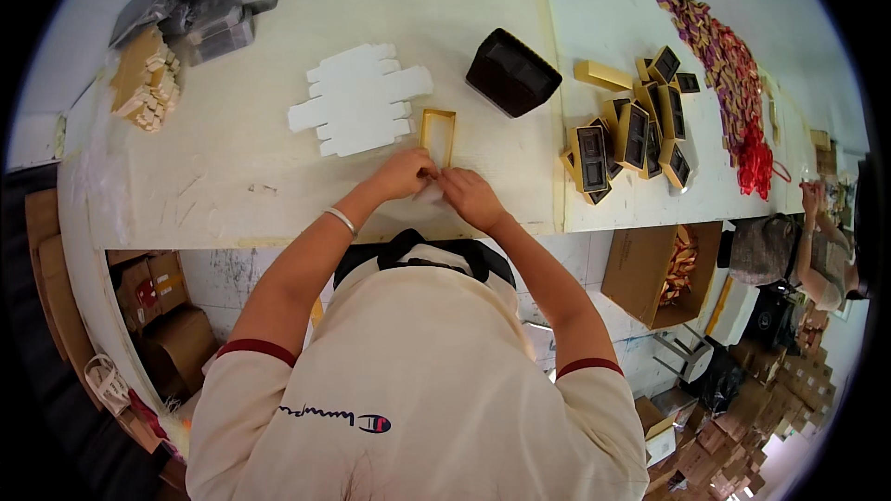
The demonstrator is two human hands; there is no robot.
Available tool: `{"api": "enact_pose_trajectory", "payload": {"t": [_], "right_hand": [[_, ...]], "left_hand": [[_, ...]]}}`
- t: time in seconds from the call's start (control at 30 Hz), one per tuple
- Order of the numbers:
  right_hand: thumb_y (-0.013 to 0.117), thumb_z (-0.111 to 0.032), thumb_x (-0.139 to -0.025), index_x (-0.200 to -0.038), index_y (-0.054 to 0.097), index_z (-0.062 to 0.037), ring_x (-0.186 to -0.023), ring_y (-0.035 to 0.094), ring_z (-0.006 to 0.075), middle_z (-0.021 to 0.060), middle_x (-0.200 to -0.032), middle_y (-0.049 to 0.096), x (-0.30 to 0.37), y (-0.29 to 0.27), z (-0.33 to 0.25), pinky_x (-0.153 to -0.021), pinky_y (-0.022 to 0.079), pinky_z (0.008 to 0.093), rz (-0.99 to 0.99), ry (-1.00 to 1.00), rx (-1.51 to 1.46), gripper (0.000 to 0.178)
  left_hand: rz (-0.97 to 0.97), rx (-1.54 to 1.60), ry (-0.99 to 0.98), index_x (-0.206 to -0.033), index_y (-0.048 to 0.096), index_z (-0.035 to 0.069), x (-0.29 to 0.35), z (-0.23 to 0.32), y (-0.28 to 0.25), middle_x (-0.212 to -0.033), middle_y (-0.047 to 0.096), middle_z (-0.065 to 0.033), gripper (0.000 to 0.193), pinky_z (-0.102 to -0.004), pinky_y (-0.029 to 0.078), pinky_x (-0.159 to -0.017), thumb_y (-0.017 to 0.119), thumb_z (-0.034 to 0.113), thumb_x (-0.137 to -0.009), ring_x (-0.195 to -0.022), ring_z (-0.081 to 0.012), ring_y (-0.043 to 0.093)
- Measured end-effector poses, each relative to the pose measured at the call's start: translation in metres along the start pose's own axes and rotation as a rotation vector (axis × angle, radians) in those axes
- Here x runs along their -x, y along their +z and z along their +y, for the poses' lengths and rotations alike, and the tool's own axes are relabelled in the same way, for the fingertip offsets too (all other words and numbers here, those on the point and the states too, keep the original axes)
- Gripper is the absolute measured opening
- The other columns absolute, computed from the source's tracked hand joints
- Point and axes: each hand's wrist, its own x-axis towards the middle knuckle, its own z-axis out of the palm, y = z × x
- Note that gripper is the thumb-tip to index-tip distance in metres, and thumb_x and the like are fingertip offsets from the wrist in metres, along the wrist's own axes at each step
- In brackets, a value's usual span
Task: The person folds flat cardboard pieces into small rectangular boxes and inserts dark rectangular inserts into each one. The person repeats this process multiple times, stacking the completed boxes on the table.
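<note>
A narrow gold carton [452, 137], its upper side uncovered, lies on the table before me and points away from me. Its near end is between my hands. My left hand [404, 174] pinches the left of that end, and my right hand [470, 198] grips the right of it with bent fingers. The fingers cover the end flaps. Left of the carton are flat white die-cut box blanks [360, 100]. To its right, beyond my hands, stands a stack of dark brown plastic trays [512, 74].
Gold boxes with dark trays [631, 134] are heaped at right, beside red and purple wrapped pieces [719, 70]. Folded gold cartons [144, 83] and clear plastic packs [223, 23] sit at far left. Below the table edge is a cardboard box [640, 269]; another person [821, 250] is at far right.
</note>
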Motion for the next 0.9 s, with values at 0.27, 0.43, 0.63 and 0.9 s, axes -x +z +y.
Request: {"api": "enact_pose_trajectory", "payload": {"t": [0.27, 0.43, 0.63, 0.9], "right_hand": [[0.06, -0.002, -0.079, -0.084, 0.057, 0.0009, -0.081, 0.055, 0.035, 0.0152, -0.083, 0.06, -0.013, 0.004, -0.009, -0.073, 0.045, 0.0426, 0.249, 0.311, -0.419, 0.007], [0.063, -0.002, -0.076, -0.09, 0.057, 0.0, -0.083, 0.056, 0.0343, 0.0167, -0.089, 0.06, -0.012, -0.001, -0.016, -0.076, 0.047, 0.0418, 0.234, 0.418, -0.519, 0.015], [0.064, 0.001, -0.074, -0.091, 0.056, 0.0014, -0.085, 0.057, 0.0341, 0.0198, -0.115, 0.047, -0.009, -0.002, -0.021, -0.078, 0.049, 0.0413, 0.232, 0.326, -0.453, 0.018], [0.063, 0.001, -0.078, -0.089, 0.056, 0.0036, -0.08, 0.057, 0.0359, 0.0207, -0.099, 0.05, -0.011, 0.006, -0.008, -0.07, 0.048, 0.04, 0.304, 0.441, -0.474, 0.013]], "left_hand": [[0.042, 0.419, -0.145, -0.114, 0.047, 0.006, 0.009, -0.005, -0.001, -0.095, 0.057, -0.0102, 0.032, -0.0306, 0.046, -0.071, 0.05, 0.0, -0.083, -0.077, -0.0211, 0.054], [0.238, 0.115, 0.085, -0.106, 0.046, 0.006, 0.019, 0.016, 0.001, -0.107, 0.052, -0.0137, 0.021, -0.0389, 0.045, -0.08, 0.046, 0.001, -0.086, -0.094, -0.0318, 0.055], [0.333, 0.096, 0.119, -0.104, 0.045, 0.006, 0.019, 0.012, 0.01, -0.101, 0.048, -0.0139, 0.016, -0.0397, 0.045, -0.074, 0.049, 0.006, -0.089, -0.086, -0.0338, 0.054], [0.253, 0.107, 0.088, -0.108, 0.045, 0.003, 0.021, 0.015, 0.007, -0.104, 0.05, -0.0158, 0.025, -0.0405, 0.047, -0.073, 0.055, 0.009, -0.086, -0.085, -0.0354, 0.057]]}}
